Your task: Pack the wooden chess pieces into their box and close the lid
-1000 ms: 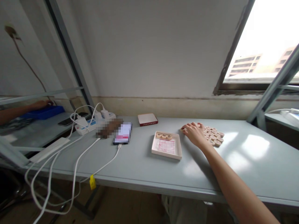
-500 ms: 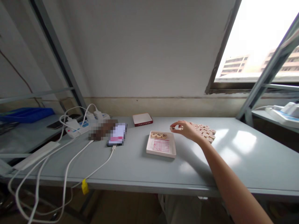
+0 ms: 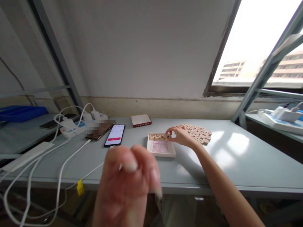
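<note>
Right hand [image 3: 181,136] is at the box's far right corner, thumb and finger pinching the end disc [image 3: 167,136] on the right of the row; can't tell whether it already bears its full weight on the box floor. Three more discs [image 3: 156,136] sit immediately left of the grip, side by side along the far wall of the open white box [image 3: 162,154]. So count inside: three placed, plus the one at the fingertips. Nearer the viewer than the grip, the box floor has a pink-lined sheet [image 3: 160,146] and no second row. Bulk of the set is outside: a big cluster of discs [image 3: 197,132] right of the grip on the table [image 3: 251,170], laid flat in one layer, partly behind the hand. My read: early stage, small share in, most out. Beyond the grip and to its left, a red-sided lid [image 3: 141,120] lies apart from the box, so the box is uncovered. Left hand [image 3: 127,186] is raised close to the camera, nearer and left of the grip, fingers curled, blurred; can't tell if it holds anything. Lit phone [image 3: 115,135] lies well left of the grip.
</note>
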Demonstrator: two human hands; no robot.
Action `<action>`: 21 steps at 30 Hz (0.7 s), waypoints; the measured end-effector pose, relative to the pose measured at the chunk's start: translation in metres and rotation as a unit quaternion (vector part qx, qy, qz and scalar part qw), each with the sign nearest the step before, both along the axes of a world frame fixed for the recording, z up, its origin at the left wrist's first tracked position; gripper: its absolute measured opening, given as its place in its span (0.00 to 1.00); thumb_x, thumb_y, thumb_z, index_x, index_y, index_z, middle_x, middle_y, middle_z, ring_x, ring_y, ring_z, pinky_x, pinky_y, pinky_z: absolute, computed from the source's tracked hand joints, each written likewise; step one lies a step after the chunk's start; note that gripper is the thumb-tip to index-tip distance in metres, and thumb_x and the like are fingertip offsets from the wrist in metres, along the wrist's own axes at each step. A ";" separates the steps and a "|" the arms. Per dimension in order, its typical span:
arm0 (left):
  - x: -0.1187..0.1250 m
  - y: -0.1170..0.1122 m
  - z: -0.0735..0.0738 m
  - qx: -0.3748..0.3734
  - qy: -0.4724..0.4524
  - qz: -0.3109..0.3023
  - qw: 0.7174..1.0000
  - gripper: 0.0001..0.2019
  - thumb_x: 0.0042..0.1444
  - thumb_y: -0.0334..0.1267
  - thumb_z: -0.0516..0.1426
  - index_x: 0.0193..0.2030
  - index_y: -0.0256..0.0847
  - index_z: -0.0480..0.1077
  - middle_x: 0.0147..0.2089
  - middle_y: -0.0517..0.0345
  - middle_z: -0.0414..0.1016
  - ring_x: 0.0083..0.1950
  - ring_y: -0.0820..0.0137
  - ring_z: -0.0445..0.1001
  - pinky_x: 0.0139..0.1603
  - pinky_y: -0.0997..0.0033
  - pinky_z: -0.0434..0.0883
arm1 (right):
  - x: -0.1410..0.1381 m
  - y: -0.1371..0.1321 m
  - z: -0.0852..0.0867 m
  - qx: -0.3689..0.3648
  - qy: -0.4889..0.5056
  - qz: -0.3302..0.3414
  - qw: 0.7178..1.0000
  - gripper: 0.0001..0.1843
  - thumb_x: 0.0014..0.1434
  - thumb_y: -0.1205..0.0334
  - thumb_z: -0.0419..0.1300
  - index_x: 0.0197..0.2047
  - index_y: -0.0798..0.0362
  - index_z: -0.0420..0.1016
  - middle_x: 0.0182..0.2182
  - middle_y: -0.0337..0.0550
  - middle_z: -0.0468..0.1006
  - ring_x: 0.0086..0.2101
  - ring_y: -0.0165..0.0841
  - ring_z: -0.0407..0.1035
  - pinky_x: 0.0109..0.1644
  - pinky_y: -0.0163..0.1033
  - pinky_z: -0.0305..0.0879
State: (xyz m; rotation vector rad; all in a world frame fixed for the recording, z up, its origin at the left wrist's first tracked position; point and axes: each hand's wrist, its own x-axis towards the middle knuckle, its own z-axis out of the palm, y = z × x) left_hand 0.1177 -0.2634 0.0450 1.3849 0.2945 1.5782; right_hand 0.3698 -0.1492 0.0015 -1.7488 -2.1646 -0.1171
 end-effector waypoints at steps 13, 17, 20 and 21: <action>0.044 0.227 -0.043 0.096 0.519 0.145 0.837 0.20 0.54 0.51 0.43 0.32 0.39 0.69 0.29 0.59 0.73 0.26 0.72 0.68 0.27 0.75 0.59 | 0.037 -0.012 0.013 0.059 -0.027 -0.194 0.979 0.08 0.51 0.57 0.53 0.32 0.47 0.73 0.33 0.42 0.75 0.37 0.37 0.65 0.37 0.40 0.49; 0.035 0.221 -0.044 0.088 0.589 0.155 0.788 0.29 0.54 0.56 0.36 0.27 0.40 0.70 0.27 0.57 0.72 0.31 0.67 0.69 0.29 0.73 0.57 | 0.051 -0.016 0.008 -0.031 -0.076 -0.252 0.964 0.11 0.46 0.54 0.57 0.35 0.46 0.73 0.33 0.43 0.75 0.38 0.40 0.65 0.37 0.41 0.51; 0.034 0.214 -0.045 0.096 0.636 0.155 0.750 0.29 0.50 0.61 0.39 0.29 0.41 0.70 0.30 0.55 0.73 0.35 0.63 0.70 0.30 0.72 0.57 | 0.047 -0.013 0.001 -0.023 -0.108 -0.240 0.965 0.13 0.47 0.56 0.57 0.38 0.48 0.71 0.38 0.45 0.74 0.40 0.41 0.64 0.39 0.43 0.51; 0.035 0.214 -0.047 0.097 0.649 0.149 0.739 0.28 0.48 0.62 0.41 0.31 0.42 0.70 0.30 0.55 0.73 0.35 0.63 0.70 0.30 0.72 0.57 | 0.045 -0.011 -0.002 -0.013 -0.119 -0.240 0.963 0.12 0.48 0.57 0.56 0.38 0.49 0.71 0.39 0.46 0.73 0.41 0.41 0.64 0.40 0.44 0.51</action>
